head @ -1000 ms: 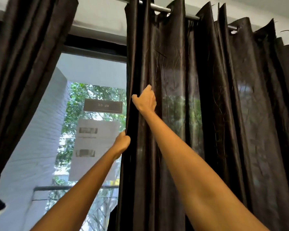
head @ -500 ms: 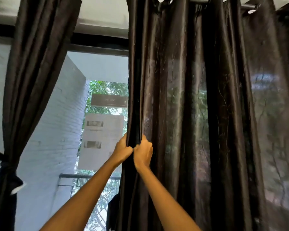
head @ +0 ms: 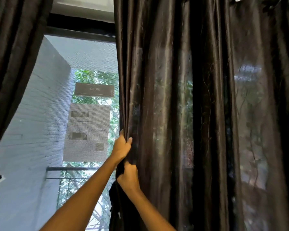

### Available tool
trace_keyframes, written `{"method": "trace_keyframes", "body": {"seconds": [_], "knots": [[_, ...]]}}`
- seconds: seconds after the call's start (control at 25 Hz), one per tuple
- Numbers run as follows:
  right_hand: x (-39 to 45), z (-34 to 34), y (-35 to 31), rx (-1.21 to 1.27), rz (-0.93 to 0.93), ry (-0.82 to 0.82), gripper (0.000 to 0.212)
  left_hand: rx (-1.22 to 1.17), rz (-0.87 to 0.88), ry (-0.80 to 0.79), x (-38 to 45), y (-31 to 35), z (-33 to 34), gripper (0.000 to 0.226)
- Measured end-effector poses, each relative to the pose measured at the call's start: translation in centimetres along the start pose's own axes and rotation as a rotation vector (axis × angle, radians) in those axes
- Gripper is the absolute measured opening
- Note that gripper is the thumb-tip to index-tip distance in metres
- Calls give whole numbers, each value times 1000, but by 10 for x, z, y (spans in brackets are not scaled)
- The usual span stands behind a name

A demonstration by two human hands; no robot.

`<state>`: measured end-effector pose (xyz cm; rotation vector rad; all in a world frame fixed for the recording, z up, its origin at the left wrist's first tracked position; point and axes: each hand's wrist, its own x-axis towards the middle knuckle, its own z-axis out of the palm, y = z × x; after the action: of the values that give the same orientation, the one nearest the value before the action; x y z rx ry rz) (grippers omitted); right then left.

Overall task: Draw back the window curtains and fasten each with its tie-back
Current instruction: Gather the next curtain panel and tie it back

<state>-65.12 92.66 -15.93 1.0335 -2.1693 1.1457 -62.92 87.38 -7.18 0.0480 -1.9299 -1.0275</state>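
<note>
Both hands, left hand point(head: 121, 148) above right hand point(head: 128, 178), grip the right curtain's point(head: 182, 97) edge.

Light: daylight floods in through the window point(head: 83, 100) ahead of me, bright and bluish.
Curtains: the right curtain point(head: 198, 114) glows half translucent, its folds dark.
Distortion: wide-angle bending at the edges.
Blur: slight softness overall.

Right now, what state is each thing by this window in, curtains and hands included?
Right curtain: hanging spread across the window, not tied.
Left curtain: drawn aside, gathered low at the frame's left edge.
Left hand: gripping the right curtain's edge.
Right hand: gripping the same edge, just below.
Window: uncovered between the curtains.
</note>
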Motion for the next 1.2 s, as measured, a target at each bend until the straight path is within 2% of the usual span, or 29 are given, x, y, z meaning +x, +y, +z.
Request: {"method": "trace_keyframes", "body": {"seconds": [0.04, 0.08, 0.12, 0.24, 0.28, 0.32, 0.4, 0.48, 0.6, 0.68, 0.72, 0.76, 0.8, 0.84, 0.88, 1.04, 1.16, 1.2], "knots": [[2, -11, 1, -68, -24, -49, 50, 58, 8, 6, 4, -3, 0, 41], [6, -25, 2, -127, -49, -27, 50, 89, 8, -2, 7, -5, 0, 41], [13, -41, 2, -156, -86, 73, 50, 93, 11, -15, 10, -8, -1, 44], [58, -96, -8, -158, -343, 593, 50, 63, 54, -57, 17, -14, 1, 47], [76, -119, -17, -207, -392, 734, 52, 49, 62, -67, 19, -17, 2, 48], [93, -141, -26, -243, -368, 809, 57, 33, 55, -80, 22, -19, 4, 47], [114, -179, -46, -144, -133, 758, 82, 0, 31, -105, 24, -22, 11, 45], [131, -202, -55, 98, 72, 630, 105, -14, 28, -146, 25, -23, 19, 43], [154, -219, -72, 152, 105, 555, 113, -5, 39, -199, 32, -17, 26, 41], [171, -222, -80, 146, 133, 575, 93, -3, 38, -209, 32, -14, 29, 41], [178, -220, -82, 139, 133, 602, 66, -9, 34, -203, 33, -13, 30, 41], [179, -217, -82, 121, 126, 614, 29, -17, 31, -196, 32, -12, 32, 41], [180, -212, -81, 101, 110, 612, 7, -31, 14, -192, 31, -13, 33, 41], [182, -205, -79, 59, 86, 617, 23, -44, -1, -190, 30, -13, 34, 40], [182, -199, -79, 1, 52, 625, 29, -52, -25, -191, 29, -13, 34, 39], [173, -189, -81, -42, 10, 658, 36, -83, -104, -150, 29, -16, 34, 34], [154, -160, -60, 24, -7, 620, 16, -91, -121, -141, 27, -13, 31, 30], [144, -145, -50, 47, 8, 612, 27, -88, -110, -150, 23, -9, 30, 29]]}}
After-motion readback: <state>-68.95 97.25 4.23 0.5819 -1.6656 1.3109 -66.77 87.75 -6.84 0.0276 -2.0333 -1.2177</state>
